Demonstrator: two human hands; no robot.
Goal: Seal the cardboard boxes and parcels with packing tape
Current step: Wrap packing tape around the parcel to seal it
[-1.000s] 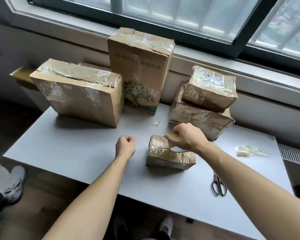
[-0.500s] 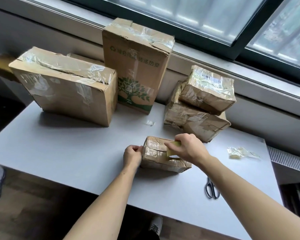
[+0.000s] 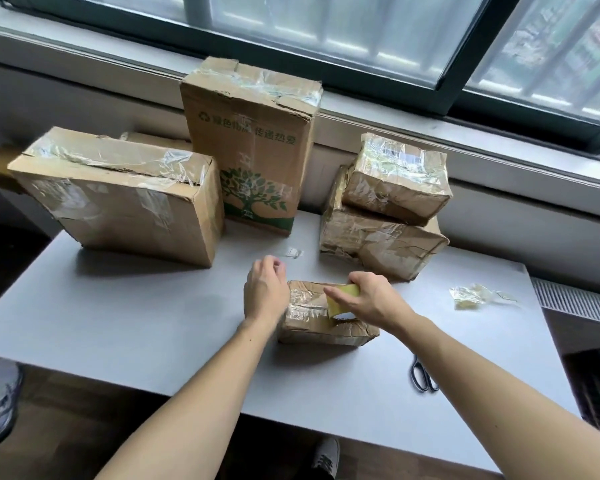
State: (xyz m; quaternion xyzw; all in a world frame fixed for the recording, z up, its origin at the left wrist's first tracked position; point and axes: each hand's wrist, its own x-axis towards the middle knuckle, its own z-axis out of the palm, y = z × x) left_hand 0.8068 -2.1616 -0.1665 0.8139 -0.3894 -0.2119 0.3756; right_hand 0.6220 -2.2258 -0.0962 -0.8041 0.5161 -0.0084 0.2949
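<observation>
A small taped cardboard parcel (image 3: 312,320) lies on the white table (image 3: 136,317) in front of me. My right hand (image 3: 371,299) grips a yellowish roll of packing tape (image 3: 343,301) on top of the parcel. My left hand (image 3: 265,292) rests against the parcel's left end with curled fingers; what they hold, if anything, is hidden. Behind stand a wide taped box (image 3: 118,195) at the left, a tall box with a green tree print (image 3: 250,150) in the middle, and two stacked crumpled parcels (image 3: 385,209) at the right.
Scissors (image 3: 422,375) lie near the table's front right. A crumpled wad of tape (image 3: 471,296) sits at the right, and a small tape scrap (image 3: 293,252) lies behind my left hand. A windowsill and window run along the back. Shoes show on the floor below.
My left hand moved right from the bare table to the parcel's left end. The right hand with the tape roll stayed on the parcel top. The camera tilted and came closer.
</observation>
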